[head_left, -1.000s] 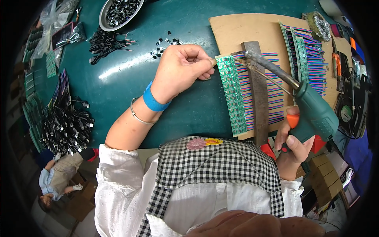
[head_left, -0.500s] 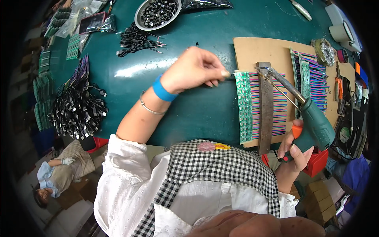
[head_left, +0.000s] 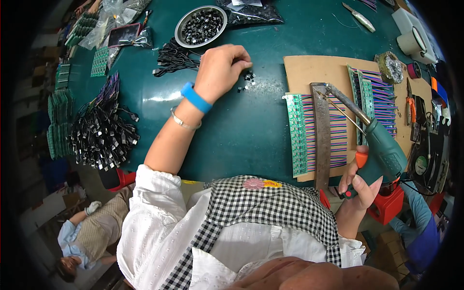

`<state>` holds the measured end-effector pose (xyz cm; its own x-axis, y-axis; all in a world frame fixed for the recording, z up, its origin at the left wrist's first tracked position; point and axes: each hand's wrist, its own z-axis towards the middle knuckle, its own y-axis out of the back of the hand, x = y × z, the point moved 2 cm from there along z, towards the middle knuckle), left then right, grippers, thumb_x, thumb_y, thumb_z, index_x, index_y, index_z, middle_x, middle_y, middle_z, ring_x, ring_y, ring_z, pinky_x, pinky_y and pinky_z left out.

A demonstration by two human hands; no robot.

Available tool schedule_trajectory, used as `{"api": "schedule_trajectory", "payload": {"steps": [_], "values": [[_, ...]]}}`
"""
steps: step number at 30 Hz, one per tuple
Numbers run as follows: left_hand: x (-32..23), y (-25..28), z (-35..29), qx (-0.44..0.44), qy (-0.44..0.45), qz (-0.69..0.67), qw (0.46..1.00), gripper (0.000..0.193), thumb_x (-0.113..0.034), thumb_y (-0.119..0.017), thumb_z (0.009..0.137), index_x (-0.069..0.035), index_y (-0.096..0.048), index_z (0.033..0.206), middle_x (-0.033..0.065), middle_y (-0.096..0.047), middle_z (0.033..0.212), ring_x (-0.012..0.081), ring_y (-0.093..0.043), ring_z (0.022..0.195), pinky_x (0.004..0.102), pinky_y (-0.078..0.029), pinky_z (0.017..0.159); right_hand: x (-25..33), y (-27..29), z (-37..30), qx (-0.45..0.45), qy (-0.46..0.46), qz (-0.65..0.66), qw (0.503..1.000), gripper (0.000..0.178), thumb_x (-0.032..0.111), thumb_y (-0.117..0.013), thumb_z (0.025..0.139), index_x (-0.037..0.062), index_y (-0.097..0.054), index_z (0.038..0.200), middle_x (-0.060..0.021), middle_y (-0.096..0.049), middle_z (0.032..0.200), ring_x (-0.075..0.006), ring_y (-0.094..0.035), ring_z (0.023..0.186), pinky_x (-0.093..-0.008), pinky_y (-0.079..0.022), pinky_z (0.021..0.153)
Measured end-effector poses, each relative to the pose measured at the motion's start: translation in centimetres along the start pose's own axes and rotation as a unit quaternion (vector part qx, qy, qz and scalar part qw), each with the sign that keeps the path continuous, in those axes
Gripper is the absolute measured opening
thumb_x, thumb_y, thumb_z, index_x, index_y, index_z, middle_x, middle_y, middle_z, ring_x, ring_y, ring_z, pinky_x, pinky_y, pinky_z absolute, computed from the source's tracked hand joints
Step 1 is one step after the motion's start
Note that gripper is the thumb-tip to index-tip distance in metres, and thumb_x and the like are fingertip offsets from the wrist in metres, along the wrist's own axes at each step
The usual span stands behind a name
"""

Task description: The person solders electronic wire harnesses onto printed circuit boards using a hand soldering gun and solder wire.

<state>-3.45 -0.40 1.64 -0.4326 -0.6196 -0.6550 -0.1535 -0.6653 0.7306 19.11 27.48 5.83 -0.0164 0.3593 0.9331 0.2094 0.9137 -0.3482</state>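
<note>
My left hand, with a blue wristband, is over the table beside several small black parts. Its thumb and forefinger are pinched together; whatever is between them is too small to make out. My right hand grips a green soldering gun with an orange trigger. The gun's tip and thin feed tube point to the top end of a flat metal bar. This bar lies across striped wires joined to a green circuit board panel. A tiny pale piece sits at the panel's upper left corner.
A cardboard sheet lies under the panel, with more wired boards on its right. At the back stands a metal bowl of small parts. Bundled black cables lie left, pliers right. Another person is at lower left.
My left hand has moved left and back, from the panel's upper corner to the loose black parts, which are now uncovered. My right hand still holds the soldering gun in nearly the same place.
</note>
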Motion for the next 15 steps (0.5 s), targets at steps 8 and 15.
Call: {"api": "schedule_trajectory", "payload": {"steps": [8,15], "values": [[-11.9,-1.9,-6.5,0.125,-0.08,-0.36,0.921,0.019,-0.001,-0.079,0.069,-0.002,-0.063,0.08,0.0046,-0.066,0.072,0.0112,-0.065,0.065,0.0242,-0.053,0.058,-0.6,-4.1,0.9,0.02,0.015,-0.138,0.99,0.058,-0.002,-0.067,0.074,-0.0076,-0.041,0.126,-0.012,-0.057,0.078,-0.0146,-0.056,0.06,-0.0243,-0.048,0.054],[-12.8,-3.1,-7.7,0.102,-0.149,-0.333,0.925,0.021,-0.008,-0.08,0.067,-0.006,-0.061,0.076,0.003,-0.062,0.068,0.0185,-0.061,0.06,0.0283,-0.047,0.051,-0.7,-4.6,0.6,0.089,-0.005,-0.205,0.975,0.044,-0.011,-0.063,0.078,-0.0035,-0.048,0.118,-0.0089,-0.062,0.088,-0.0142,-0.06,0.076,-0.0259,-0.05,0.066]]}}
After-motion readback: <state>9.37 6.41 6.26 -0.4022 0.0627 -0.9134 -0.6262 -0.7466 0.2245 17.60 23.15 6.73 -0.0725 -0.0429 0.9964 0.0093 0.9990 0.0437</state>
